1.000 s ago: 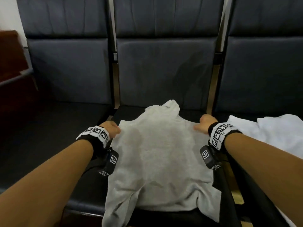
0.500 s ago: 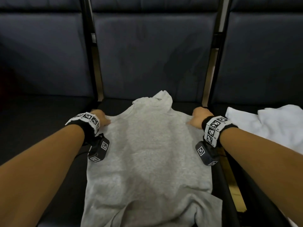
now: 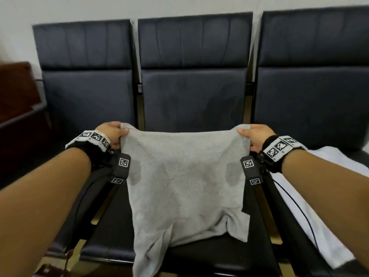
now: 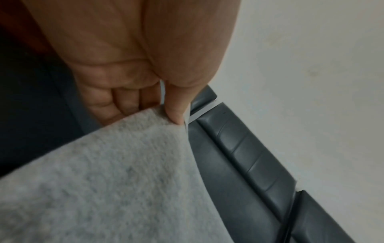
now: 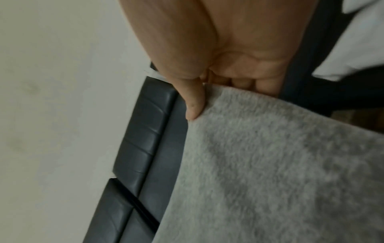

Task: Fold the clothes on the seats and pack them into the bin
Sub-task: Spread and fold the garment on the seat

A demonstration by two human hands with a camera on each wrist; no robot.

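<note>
A grey garment [image 3: 185, 182] is held up by its two upper corners above the middle seat [image 3: 111, 226], its lower part still lying on the cushion and hanging over the front edge. My left hand [image 3: 113, 134] pinches the left corner of the grey garment [image 4: 116, 172] between thumb and curled fingers [image 4: 124, 102]. My right hand [image 3: 254, 136] pinches the right corner of the same grey garment [image 5: 270, 164] the same way. No bin shows in any view.
A white garment [image 3: 311, 212] lies on the right seat, a black cable across it. The left seat [image 3: 40, 156] holds nothing I can see. Dark backrests [image 3: 193, 76] stand along a pale wall [image 3: 179, 5]. A brown wooden piece [image 3: 16, 92] is at far left.
Both hands went from lying on the flat grey garment's shoulders to pinching it and lifting its far part up off the seat. The neck part is no longer visible.
</note>
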